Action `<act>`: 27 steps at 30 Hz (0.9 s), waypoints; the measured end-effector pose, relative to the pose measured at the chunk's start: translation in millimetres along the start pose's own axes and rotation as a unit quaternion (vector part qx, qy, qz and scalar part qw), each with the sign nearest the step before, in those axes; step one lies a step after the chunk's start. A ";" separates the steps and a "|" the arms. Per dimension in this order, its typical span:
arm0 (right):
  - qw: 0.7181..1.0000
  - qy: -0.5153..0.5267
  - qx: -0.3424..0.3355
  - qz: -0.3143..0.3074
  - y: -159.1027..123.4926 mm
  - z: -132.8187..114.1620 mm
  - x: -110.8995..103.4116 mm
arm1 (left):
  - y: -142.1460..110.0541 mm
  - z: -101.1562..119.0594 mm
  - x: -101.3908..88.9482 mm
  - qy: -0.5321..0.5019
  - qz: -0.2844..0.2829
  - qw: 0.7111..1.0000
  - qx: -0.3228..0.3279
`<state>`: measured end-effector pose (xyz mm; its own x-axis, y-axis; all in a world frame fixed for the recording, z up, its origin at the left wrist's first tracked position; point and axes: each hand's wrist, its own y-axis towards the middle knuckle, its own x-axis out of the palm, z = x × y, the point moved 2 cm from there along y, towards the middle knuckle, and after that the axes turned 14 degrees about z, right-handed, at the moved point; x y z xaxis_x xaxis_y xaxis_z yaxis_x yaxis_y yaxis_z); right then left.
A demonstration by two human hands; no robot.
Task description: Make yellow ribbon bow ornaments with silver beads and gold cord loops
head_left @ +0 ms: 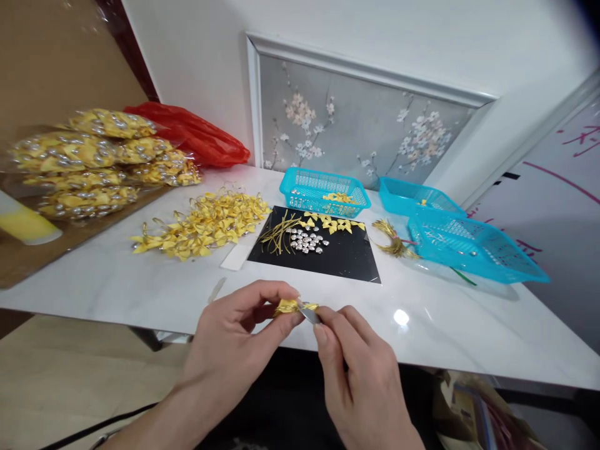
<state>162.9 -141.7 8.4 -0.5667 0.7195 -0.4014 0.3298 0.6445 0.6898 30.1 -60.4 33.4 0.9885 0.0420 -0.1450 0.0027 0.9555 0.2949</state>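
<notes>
Over the table's front edge, my left hand (246, 328) pinches a small yellow ribbon piece (287, 306) between thumb and fingers. A thin, flat metal blade (309, 314) is gripped in my right hand (363, 369), its tip against the ribbon piece; its handle is hidden. Beyond my hands lies a black mat (319, 265) carrying silvery beads (307, 240), gold wire stems (280, 232) and a row of yellow bow-shaped pieces (335, 224). A pile of finished-looking yellow ribbon flowers (210, 222) with wire loops lies to the left.
Blue baskets (323, 175) (510, 240) stand at the back and right. A gold wire bundle (394, 244) lies near them. Bagged yellow flowers (84, 150) are stacked at left beside a red plastic bag (192, 134). A white strip (237, 255) touches the mat's left side.
</notes>
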 end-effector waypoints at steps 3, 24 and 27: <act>1.000 0.016 0.018 0.002 -0.8 1.3 1.5 | 0.8 -2.2 1.1 -0.007 -0.008 1.000 -0.015; 0.942 -0.311 0.113 0.054 14.6 132.2 -39.6 | 11.6 -15.3 -1.2 -0.121 -0.083 0.976 -0.159; 0.977 -0.190 0.093 0.012 19.9 86.4 -30.7 | 10.7 -11.2 2.2 -0.102 -0.089 0.982 -0.130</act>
<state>252.1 -128.7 -17.6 -0.2470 0.7559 -0.6063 0.4903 0.6372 0.5946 30.6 -46.8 25.7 0.9855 -0.1672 0.0280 0.1665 0.9857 0.0264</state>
